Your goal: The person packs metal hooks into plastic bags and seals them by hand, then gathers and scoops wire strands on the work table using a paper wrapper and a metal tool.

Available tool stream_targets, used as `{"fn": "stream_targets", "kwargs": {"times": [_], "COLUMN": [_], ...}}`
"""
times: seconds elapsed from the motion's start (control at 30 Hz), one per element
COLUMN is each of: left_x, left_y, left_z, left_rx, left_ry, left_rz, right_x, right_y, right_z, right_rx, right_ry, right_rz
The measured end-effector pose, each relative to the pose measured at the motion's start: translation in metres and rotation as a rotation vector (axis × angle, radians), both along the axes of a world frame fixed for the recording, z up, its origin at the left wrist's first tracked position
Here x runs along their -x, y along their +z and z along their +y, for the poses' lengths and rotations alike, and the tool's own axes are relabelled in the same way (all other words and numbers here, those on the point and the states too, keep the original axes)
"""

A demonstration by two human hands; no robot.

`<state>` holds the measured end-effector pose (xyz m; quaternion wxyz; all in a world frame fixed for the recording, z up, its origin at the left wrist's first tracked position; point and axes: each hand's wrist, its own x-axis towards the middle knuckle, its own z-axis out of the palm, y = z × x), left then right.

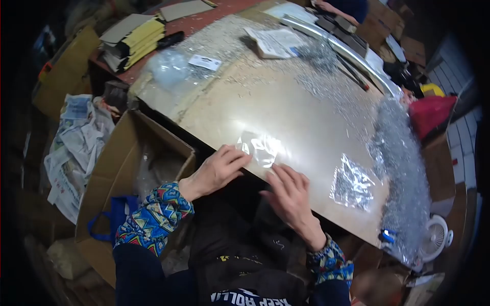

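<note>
A small clear plastic bag [264, 149] lies near the front edge of the pale tabletop [240, 109], shiny with reflected light. My left hand [222, 166] is at its left side, fingers curled together with the fingertips on the plastic. At the bag's lower right is my right hand [290, 194], its fingers spread and slightly bent, with nothing seen in them. To the right, a clear bag with small metal pieces [353, 183] rests flat on the table.
A long heap of metal pieces [403, 178] lines the right edge. An open cardboard box [109, 188] stands left. Loose pins, papers [273, 41] and a plastic bag [171, 69] lie farther back. A small white fan [435, 237] is lower right. Another person's arm [339, 11] shows at the top.
</note>
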<state>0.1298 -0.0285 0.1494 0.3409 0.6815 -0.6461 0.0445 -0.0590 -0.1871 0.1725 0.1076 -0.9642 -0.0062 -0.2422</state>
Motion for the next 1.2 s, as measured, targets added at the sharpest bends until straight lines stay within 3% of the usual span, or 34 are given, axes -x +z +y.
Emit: {"fn": "stream_targets", "kwargs": {"times": [0.07,0.17,0.27,0.3,0.4,0.43,0.5,0.63,0.7,0.73,0.8,0.83,0.87,0.97,1.0,1.1,1.2], "left_x": [0.009,0.022,0.046,0.055,0.075,0.074,0.069,0.074,0.089,0.097,0.106,0.108,0.108,0.112,0.115,0.119,0.112], "left_y": [-0.009,-0.006,0.009,0.013,0.009,0.003,-0.001,-0.032,-0.04,-0.058,-0.083,-0.091,-0.098,-0.096,-0.107,-0.103,-0.097], "left_z": [-0.003,-0.007,0.001,0.004,0.008,0.01,0.021,0.035,0.035,0.038,0.038,0.037,0.037,0.038,0.04,0.037,0.028], "left_rx": [0.033,0.112,0.131,0.035,-0.175,-0.218,-0.394,-0.741,-0.811,-0.533,-0.479,-0.449,-0.441,-0.611,-0.519,-0.414,-0.416], "left_ry": [-0.055,-0.117,-0.111,-0.069,0.046,-0.062,-0.302,-0.393,-0.417,-0.427,-0.34,-0.297,-0.27,0.004,-0.007,-0.032,0.0], "left_rz": [0.002,0.099,0.277,0.4,1.187,1.445,1.679,1.489,1.096,0.708,0.622,0.577,0.615,1.341,1.55,1.831,1.827], "right_x": [-0.012,-0.006,0.014,0.02,0.036,0.042,0.061,0.097,0.118,0.127,0.138,0.14,0.141,0.143,0.142,0.14,0.115], "right_y": [0.012,-0.017,0.001,0.006,0.007,0.005,0.0,-0.026,-0.055,-0.071,-0.091,-0.094,-0.096,-0.091,-0.086,-0.06,0.004], "right_z": [0.008,-0.001,0.009,0.013,0.022,0.021,0.024,0.014,0.018,0.022,0.028,0.028,0.029,0.028,0.027,0.002,-0.033], "right_rx": [0.058,0.028,-0.472,-0.628,-0.971,-1.012,-1.244,-1.071,-0.897,-0.747,-0.443,-0.425,-0.407,-0.448,-0.478,-0.821,-0.924], "right_ry": [0.062,0.107,0.064,0.053,-0.005,0.024,0.029,0.19,0.153,0.106,0.021,-0.005,-0.034,-0.066,-0.064,-0.038,-0.051], "right_rz": [-0.007,-0.038,0.026,0.072,0.106,0.104,0.164,0.466,0.587,0.57,0.531,0.529,0.529,0.515,0.509,0.565,0.554]}}
